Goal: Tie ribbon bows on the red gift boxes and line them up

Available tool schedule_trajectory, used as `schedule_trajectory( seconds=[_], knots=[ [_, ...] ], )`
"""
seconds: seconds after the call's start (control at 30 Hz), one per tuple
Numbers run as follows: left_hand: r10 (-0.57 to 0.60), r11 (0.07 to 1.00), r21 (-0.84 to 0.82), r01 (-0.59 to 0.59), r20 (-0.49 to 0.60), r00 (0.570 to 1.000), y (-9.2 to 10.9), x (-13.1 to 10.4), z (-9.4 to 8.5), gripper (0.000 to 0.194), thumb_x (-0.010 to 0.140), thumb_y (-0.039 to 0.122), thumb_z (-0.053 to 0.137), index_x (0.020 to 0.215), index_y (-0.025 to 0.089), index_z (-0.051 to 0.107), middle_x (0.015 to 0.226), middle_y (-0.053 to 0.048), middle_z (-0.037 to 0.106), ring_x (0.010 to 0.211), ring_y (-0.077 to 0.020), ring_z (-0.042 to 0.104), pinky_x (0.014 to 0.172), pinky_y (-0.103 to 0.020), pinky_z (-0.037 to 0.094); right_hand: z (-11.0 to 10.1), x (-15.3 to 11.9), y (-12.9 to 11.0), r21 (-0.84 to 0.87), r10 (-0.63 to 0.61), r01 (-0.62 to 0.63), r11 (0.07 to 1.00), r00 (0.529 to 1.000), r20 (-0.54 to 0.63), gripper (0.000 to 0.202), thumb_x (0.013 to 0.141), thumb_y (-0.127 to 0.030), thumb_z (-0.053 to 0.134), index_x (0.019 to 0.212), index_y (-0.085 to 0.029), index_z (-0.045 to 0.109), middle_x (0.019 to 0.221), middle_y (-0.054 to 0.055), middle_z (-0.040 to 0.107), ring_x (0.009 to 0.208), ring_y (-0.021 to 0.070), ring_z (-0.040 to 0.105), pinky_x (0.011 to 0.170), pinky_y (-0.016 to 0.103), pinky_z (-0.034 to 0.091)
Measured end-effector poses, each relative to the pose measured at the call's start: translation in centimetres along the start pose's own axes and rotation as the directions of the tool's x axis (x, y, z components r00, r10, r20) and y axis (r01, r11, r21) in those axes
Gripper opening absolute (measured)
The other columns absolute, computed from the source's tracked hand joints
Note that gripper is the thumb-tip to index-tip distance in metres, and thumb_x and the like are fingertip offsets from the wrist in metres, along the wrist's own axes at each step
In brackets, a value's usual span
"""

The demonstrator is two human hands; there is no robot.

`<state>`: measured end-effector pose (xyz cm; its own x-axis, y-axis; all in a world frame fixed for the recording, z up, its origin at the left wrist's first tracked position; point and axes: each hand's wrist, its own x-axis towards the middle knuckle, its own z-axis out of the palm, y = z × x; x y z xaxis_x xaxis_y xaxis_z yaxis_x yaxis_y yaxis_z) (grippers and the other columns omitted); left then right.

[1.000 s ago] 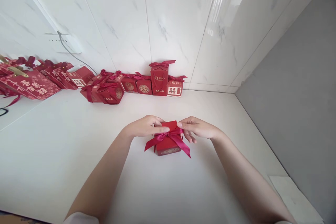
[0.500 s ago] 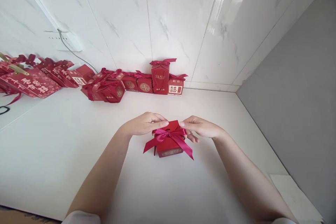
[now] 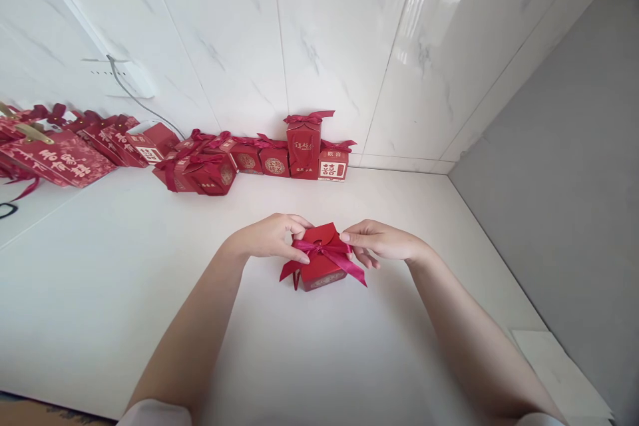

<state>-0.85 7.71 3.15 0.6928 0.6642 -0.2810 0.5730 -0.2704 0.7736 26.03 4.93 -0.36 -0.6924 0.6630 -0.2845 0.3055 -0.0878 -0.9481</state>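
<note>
A small red gift box (image 3: 319, 273) with gold print on its front stands on the white tabletop between my hands. A crimson satin ribbon (image 3: 342, 259) is tied in a bow across its top, one tail hanging to each side. My left hand (image 3: 277, 237) grips the box's left side, its thumb lying on the ribbon near the bow and the other fingers behind the box. On the right, my right hand (image 3: 382, 241) has its thumb at the top edge of the box, with its other fingers curled by the right side, partly hidden.
Several red gift boxes (image 3: 274, 163) with ribbons line the tiled wall (image 3: 214, 26). Red printed gift bags (image 3: 70, 160) stand at the far left, near a wall socket (image 3: 127, 76) with a cable. A grey panel (image 3: 574, 166) bounds the right side.
My left thumb has moved down from the box's top flap onto the ribbon beside the bow. The box has shifted slightly away from me, and the left ribbon tail shows less.
</note>
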Motion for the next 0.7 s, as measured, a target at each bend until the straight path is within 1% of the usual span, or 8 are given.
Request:
schedule_trajectory(
  seconds=[0.23, 0.33, 0.43, 0.5, 0.57, 0.6, 0.67, 0.7],
  knots=[
    [0.009, 1.000, -0.004, -0.009, 0.092, 0.996, -0.6, -0.1, -0.6, 0.029, 0.061, 0.042, 0.084, 0.076, 0.022, 0.068, 0.120, -0.004, 0.063, 0.107, -0.0252, 0.059, 0.087, -0.031, 0.046, 0.0, 0.7, 0.5, 0.050, -0.069, 0.070, 0.996, 0.997, -0.015, 0.047, 0.091, -0.060, 0.051, 0.076, -0.017, 0.058, 0.054, -0.002, 0.059, 0.044, 0.0094, 0.050, 0.046, 0.023, 0.044],
    [-0.001, 1.000, -0.010, 0.002, 0.121, 0.993, -0.5, -0.4, -1.0, 0.030, 0.065, 0.045, 0.081, 0.081, 0.023, 0.069, 0.124, -0.003, 0.062, 0.110, -0.0251, 0.057, 0.090, -0.031, 0.045, -0.2, 0.8, 0.6, 0.061, -0.108, 0.117, 0.991, 0.985, -0.132, 0.039, 0.092, -0.057, 0.053, 0.091, -0.018, 0.058, 0.062, -0.002, 0.062, 0.045, 0.0091, 0.051, 0.048, 0.024, 0.043],
    [-0.046, 0.999, -0.004, 0.046, 0.078, 0.996, -0.2, -0.8, -1.3, 0.030, 0.076, 0.052, 0.070, 0.077, 0.022, 0.068, 0.129, -0.003, 0.061, 0.113, -0.0251, 0.058, 0.092, -0.031, 0.045, -0.2, 0.4, 0.1, -0.010, -0.118, 0.121, 0.993, 0.942, -0.313, 0.036, 0.094, -0.054, 0.052, 0.108, -0.021, 0.055, 0.069, -0.003, 0.060, 0.048, 0.0093, 0.051, 0.053, 0.026, 0.044],
    [-0.069, 0.998, 0.015, 0.069, 0.043, 0.997, 0.0, -1.2, -1.4, 0.033, 0.080, 0.056, 0.064, 0.079, 0.023, 0.069, 0.133, -0.002, 0.060, 0.117, -0.0255, 0.056, 0.093, -0.030, 0.045, 0.5, -0.2, -0.9, -0.154, -0.179, 0.122, 0.981, 0.875, -0.451, 0.031, 0.096, -0.051, 0.050, 0.107, -0.022, 0.056, 0.072, -0.002, 0.060, 0.053, 0.0115, 0.054, 0.056, 0.029, 0.047],
    [-0.060, 0.998, 0.017, 0.059, 0.030, 0.998, 0.2, -1.6, -1.6, 0.034, 0.082, 0.056, 0.061, 0.083, 0.023, 0.069, 0.133, -0.003, 0.061, 0.117, -0.0251, 0.057, 0.093, -0.030, 0.045, 2.1, -1.1, -2.7, -0.409, -0.371, 0.149, 0.900, 0.755, -0.541, 0.023, 0.097, -0.044, 0.049, 0.103, -0.023, 0.058, 0.082, 0.003, 0.065, 0.066, 0.0165, 0.063, 0.066, 0.033, 0.052],
    [-0.049, 0.999, 0.011, 0.048, 0.017, 0.999, 0.3, -1.8, -1.7, 0.034, 0.083, 0.056, 0.061, 0.084, 0.023, 0.069, 0.130, -0.003, 0.062, 0.114, -0.0244, 0.058, 0.092, -0.030, 0.045, 3.3, -1.7, -3.8, -0.569, -0.525, 0.183, 0.802, 0.671, -0.525, 0.018, 0.097, -0.038, 0.050, 0.101, -0.024, 0.060, 0.093, 0.006, 0.068, 0.082, 0.0201, 0.066, 0.077, 0.037, 0.053],
    [-0.039, 0.999, -0.002, 0.039, -0.045, 0.998, 0.2, -2.2, -1.9, 0.034, 0.085, 0.055, 0.059, 0.084, 0.022, 0.067, 0.125, -0.003, 0.065, 0.109, -0.0234, 0.061, 0.092, -0.031, 0.045, 6.2, -3.1, -6.0, -0.812, -0.774, 0.242, 0.532, 0.527, -0.351, 0.014, 0.095, -0.029, 0.054, 0.106, -0.027, 0.063, 0.113, 0.008, 0.068, 0.105, 0.0246, 0.065, 0.091, 0.041, 0.052],
    [-0.048, 0.999, -0.008, 0.047, -0.094, 0.994, 0.1, -2.4, -2.1, 0.035, 0.086, 0.055, 0.057, 0.084, 0.022, 0.066, 0.123, -0.004, 0.066, 0.108, -0.0232, 0.061, 0.092, -0.032, 0.045, 7.9, -3.9, -6.9, -0.864, -0.825, 0.258, 0.433, 0.499, -0.265, 0.021, 0.094, -0.025, 0.056, 0.113, -0.030, 0.062, 0.121, 0.006, 0.067, 0.112, 0.0239, 0.064, 0.097, 0.040, 0.051]
  ],
)
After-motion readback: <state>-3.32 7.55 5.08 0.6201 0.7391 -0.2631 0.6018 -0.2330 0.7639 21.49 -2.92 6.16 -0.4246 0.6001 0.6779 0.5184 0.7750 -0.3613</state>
